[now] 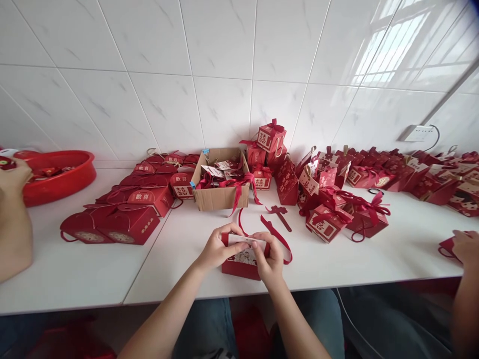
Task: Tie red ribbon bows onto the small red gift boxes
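Observation:
Directly in front of me on the white table is a small red gift box [239,269] with a white printed panel. My left hand [220,248] is closed on the left part of its top edge, thumb lying along the white panel. From the other side my right hand [270,255] pinches the same top edge, its thumb close to the left one. Fingers cover much of the upper box. A dark red ribbon [281,240] curls on the table behind and right of the box. Beyond it lies a red flower-topped strip [281,218].
An open cardboard box [220,199] holds cards and ribbons. Red gift boxes [129,224] stand in rows at left; more tied boxes [329,219] fill the right. A red basin [71,177] is far left. Other people's hands [466,249] show at both edges.

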A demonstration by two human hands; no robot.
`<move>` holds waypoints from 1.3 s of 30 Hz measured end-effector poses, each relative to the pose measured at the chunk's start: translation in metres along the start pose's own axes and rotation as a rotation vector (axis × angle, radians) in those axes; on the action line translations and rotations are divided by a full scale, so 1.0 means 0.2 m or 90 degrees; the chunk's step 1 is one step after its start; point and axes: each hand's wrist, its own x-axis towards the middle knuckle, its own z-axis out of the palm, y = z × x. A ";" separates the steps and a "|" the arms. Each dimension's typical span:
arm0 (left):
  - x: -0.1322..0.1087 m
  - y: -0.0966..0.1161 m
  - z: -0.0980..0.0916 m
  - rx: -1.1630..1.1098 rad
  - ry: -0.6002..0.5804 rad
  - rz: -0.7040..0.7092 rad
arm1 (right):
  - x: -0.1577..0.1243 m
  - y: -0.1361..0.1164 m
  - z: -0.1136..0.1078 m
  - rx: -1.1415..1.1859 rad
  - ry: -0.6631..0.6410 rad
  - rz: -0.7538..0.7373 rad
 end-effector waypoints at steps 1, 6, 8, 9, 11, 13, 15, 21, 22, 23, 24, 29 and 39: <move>0.00 -0.01 0.00 -0.005 0.006 0.003 | 0.00 0.00 0.00 0.003 0.004 -0.003; -0.01 -0.03 0.02 0.004 0.046 0.016 | 0.00 0.01 0.01 0.011 0.020 -0.002; -0.01 -0.04 0.02 0.000 0.055 0.021 | 0.00 0.01 0.01 0.009 0.023 -0.002; -0.01 -0.04 0.02 -0.007 0.056 0.025 | 0.00 0.01 0.01 0.008 0.025 -0.001; -0.01 -0.05 0.02 -0.028 0.054 0.030 | 0.00 0.01 0.01 0.006 0.026 0.002; -0.01 -0.05 0.02 -0.046 0.048 0.027 | 0.00 0.01 0.02 -0.006 0.024 0.014; -0.01 -0.06 0.02 -0.055 0.046 0.021 | -0.01 0.01 0.01 -0.025 0.035 0.032; -0.02 -0.06 0.02 -0.064 0.047 0.007 | -0.02 0.03 0.01 -0.032 0.041 0.072; -0.02 -0.06 0.02 -0.064 0.046 0.007 | -0.01 0.02 0.00 -0.034 0.034 0.080; -0.02 -0.06 0.02 -0.063 0.045 0.007 | -0.01 0.02 0.00 -0.034 0.025 0.087; -0.02 -0.07 0.02 -0.060 0.046 0.008 | -0.01 0.01 0.00 -0.030 0.017 0.091; -0.02 -0.07 0.01 -0.047 0.055 0.009 | 0.01 -0.01 0.00 -0.007 0.018 0.080; -0.02 -0.07 0.01 -0.069 0.041 0.017 | 0.01 0.00 0.00 0.000 0.013 0.099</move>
